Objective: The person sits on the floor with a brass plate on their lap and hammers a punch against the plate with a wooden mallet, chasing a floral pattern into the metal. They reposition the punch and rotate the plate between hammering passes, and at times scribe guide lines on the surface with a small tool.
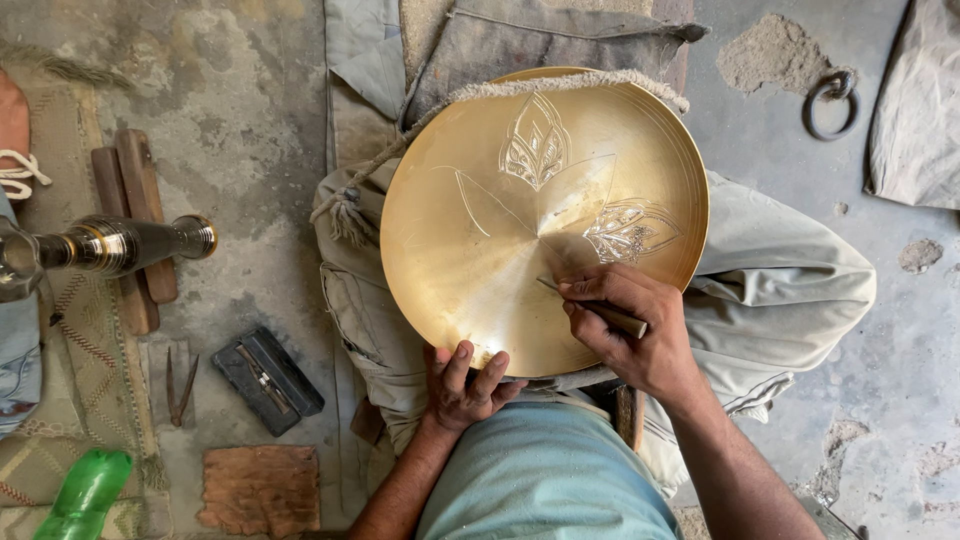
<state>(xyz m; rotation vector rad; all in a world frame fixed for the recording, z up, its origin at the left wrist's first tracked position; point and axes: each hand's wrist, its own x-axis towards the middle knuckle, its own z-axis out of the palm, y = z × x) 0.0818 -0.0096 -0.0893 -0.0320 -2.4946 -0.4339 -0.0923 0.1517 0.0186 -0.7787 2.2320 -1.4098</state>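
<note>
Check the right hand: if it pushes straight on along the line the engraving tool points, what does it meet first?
The right hand aims the engraving tool up-left, its tip seemingly already on the brass plate. Straight on, it crosses bare brass near the centre first, then likely the plain outlined petal.

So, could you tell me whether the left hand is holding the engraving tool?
No, the left hand only grips the near rim of the brass plate, while the right hand holds the engraving tool.

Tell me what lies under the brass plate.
The brass plate rests on the person's lap, on light trousers, with a grey cushion behind its top edge. What supports its centre is covered.
</note>
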